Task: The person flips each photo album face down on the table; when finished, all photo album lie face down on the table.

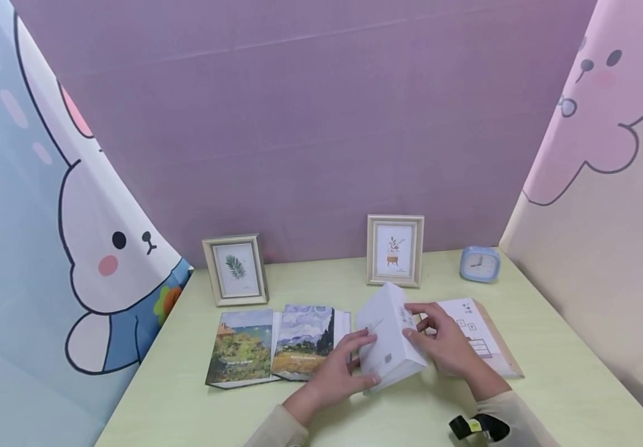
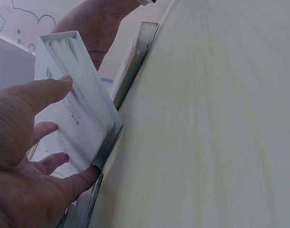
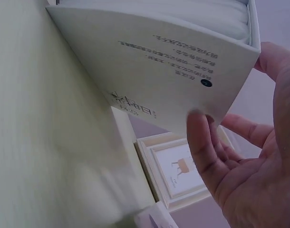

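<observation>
A white photo album (image 1: 380, 323) with printed text is tilted up between my two hands. Clear sleeves (image 2: 69, 57) show along its edge in the left wrist view. My left hand (image 1: 341, 366) holds it from the left, with spread, bent fingers and thumb against its cover. At the other side my right hand (image 1: 447, 341) grips it near the spine, the thumb (image 3: 198, 133) lying on the printed cover. Whether its lower edge touches the table cannot be told. Two landscape-covered photo albums (image 1: 243, 347) (image 1: 305, 341) lie overlapping to the left of my left hand.
Behind my right hand lies a white book (image 1: 480, 341) with furniture drawings and a brown edge. A leaf-print picture frame (image 1: 236, 270) stands at back left, a plant-print frame (image 1: 395, 251) at back centre. A blue clock (image 1: 480, 264) is at back right of the table (image 1: 154, 397).
</observation>
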A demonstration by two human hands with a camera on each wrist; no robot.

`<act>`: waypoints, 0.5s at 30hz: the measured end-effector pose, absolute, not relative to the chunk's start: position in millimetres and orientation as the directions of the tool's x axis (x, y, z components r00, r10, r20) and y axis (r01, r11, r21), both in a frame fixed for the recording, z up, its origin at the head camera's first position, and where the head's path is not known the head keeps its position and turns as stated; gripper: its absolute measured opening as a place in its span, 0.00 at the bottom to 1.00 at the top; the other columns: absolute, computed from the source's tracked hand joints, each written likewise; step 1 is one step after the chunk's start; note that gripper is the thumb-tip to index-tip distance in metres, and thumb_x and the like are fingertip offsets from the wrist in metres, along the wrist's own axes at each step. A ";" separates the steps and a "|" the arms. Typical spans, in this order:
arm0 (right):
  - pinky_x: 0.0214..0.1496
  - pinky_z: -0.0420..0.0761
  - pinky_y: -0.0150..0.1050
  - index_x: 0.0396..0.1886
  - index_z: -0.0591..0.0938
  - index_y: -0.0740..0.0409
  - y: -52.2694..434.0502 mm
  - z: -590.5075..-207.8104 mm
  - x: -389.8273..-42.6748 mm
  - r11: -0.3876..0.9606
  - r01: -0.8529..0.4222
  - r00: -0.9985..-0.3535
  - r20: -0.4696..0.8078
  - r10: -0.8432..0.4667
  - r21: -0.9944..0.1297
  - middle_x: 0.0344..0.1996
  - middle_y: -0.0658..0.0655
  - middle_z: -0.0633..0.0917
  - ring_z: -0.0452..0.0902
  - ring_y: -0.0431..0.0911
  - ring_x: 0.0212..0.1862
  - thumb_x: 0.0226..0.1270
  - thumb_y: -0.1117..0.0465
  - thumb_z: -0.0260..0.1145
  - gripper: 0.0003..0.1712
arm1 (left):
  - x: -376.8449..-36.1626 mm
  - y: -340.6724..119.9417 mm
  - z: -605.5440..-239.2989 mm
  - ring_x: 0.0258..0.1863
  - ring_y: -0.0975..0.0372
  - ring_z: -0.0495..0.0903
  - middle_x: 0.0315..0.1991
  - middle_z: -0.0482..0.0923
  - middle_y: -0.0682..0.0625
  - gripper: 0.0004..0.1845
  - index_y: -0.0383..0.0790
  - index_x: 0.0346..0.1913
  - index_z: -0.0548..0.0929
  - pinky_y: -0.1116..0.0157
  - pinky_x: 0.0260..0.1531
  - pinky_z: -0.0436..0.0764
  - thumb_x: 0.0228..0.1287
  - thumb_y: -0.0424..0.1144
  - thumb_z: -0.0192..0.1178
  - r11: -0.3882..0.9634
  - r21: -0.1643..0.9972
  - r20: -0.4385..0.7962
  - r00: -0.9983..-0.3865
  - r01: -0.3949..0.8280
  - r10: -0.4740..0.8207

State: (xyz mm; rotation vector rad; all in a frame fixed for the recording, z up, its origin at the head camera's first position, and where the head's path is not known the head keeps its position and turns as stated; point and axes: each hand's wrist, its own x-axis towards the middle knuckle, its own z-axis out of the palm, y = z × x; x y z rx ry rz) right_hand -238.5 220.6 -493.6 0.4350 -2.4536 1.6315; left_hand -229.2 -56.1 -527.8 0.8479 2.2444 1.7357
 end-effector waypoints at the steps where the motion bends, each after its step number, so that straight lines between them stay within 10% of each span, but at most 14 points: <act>1: 0.35 0.85 0.36 0.67 0.81 0.55 221.3 -493.2 -238.7 0.377 -0.325 -0.946 0.293 -0.142 -0.867 0.54 0.59 0.78 0.79 0.49 0.42 0.69 0.59 0.75 0.28 | -229.3 -55.8 -527.5 0.77 0.42 0.60 0.80 0.57 0.41 0.41 0.42 0.75 0.73 0.51 0.69 0.73 0.59 0.35 0.77 0.164 0.931 0.192 -0.822 0.325 0.536; 15: 0.38 0.81 0.35 0.68 0.81 0.56 232.5 -492.2 -242.2 0.539 -0.223 -0.975 0.185 -0.123 -0.813 0.53 0.57 0.84 0.79 0.47 0.42 0.71 0.51 0.73 0.30 | -234.8 -47.1 -524.8 0.76 0.41 0.62 0.80 0.58 0.44 0.42 0.41 0.74 0.74 0.55 0.67 0.75 0.55 0.34 0.79 0.289 0.901 0.138 -0.845 0.324 0.517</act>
